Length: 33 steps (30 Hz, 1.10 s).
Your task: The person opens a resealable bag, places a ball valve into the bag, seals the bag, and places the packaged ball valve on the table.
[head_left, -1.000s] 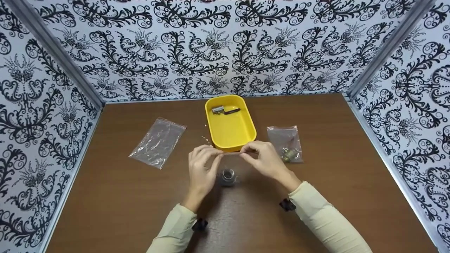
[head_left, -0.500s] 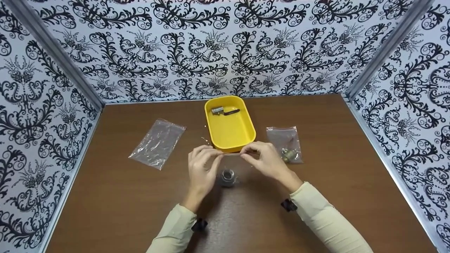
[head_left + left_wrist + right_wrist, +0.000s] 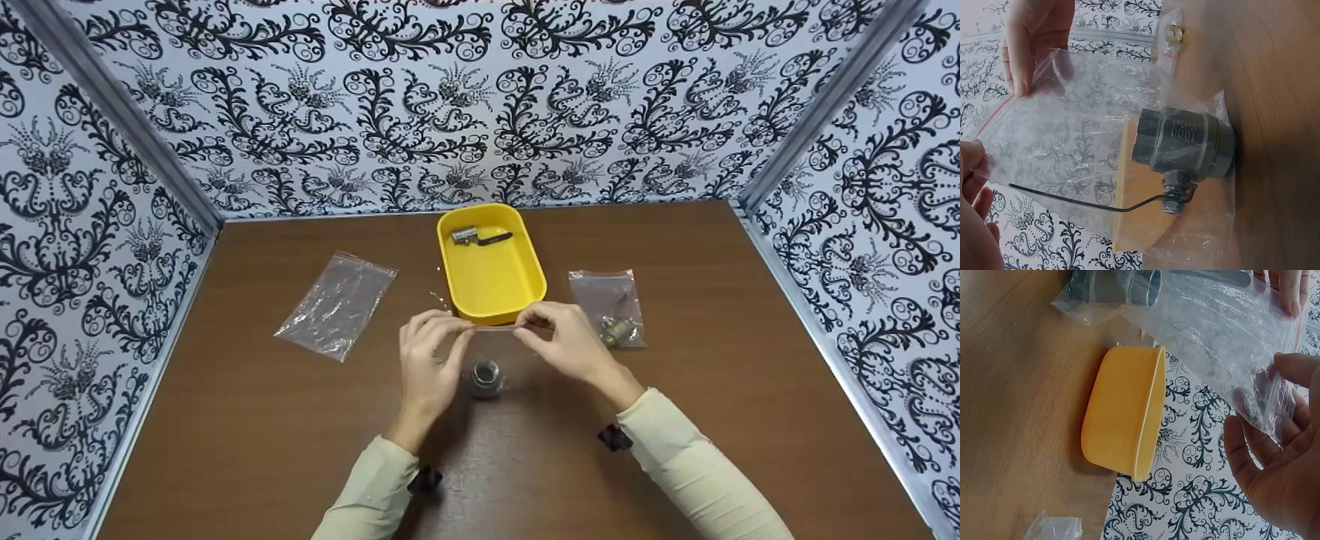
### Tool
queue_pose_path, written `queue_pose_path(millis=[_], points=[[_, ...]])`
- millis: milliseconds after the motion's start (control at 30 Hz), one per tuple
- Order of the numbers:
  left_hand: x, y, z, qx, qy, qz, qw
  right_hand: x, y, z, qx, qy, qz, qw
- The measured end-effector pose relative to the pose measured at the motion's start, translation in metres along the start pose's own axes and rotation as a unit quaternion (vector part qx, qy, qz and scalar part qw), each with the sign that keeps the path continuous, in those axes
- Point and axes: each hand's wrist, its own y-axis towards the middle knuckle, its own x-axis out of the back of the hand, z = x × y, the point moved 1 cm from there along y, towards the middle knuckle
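Observation:
A clear zip bag with a red line along its top edge stands on the table between my hands. In it sits a large grey metal ball valve, one round end down, its thin dark lever rising along the bag's side. My left hand pinches one top corner of the bag between thumb and fingers. The other end of that edge is pinched by my right hand, its remaining fingers partly behind the plastic. From above, the valve's round opening shows. Whether the zip is sealed is unclear.
Just beyond the hands stands a yellow tray holding a smaller valve with a dark lever. A flat clear bag lies left; another bag with brass fittings lies right. Patterned walls enclose the back and sides.

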Motion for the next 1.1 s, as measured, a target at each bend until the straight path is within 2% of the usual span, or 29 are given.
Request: queue_pose_path(millis=[233, 533, 733, 1100], points=[[-0.0001, 0.0007, 0.0007, -0.001, -0.003, -0.004, 1.0000, -0.0009, -0.0007, -0.0001, 0.017, -0.029, -0.019, 0.999], [-0.0001, 0.0007, 0.0015, -0.005, -0.004, -0.017, 0.9998, 0.0028, -0.0004, -0.0051, 0.006, 0.006, 0.002, 1.000], [0.0001, 0.0017, 0.0033, -0.001, -0.012, -0.021, 0.9997, 0.0053, -0.0007, -0.0054, 0.011, 0.005, 0.013, 1.000], [-0.0001, 0.0010, 0.0051, -0.014, -0.007, -0.022, 0.9996, 0.0040, -0.0017, -0.0050, 0.013, -0.011, -0.007, 1.000]])
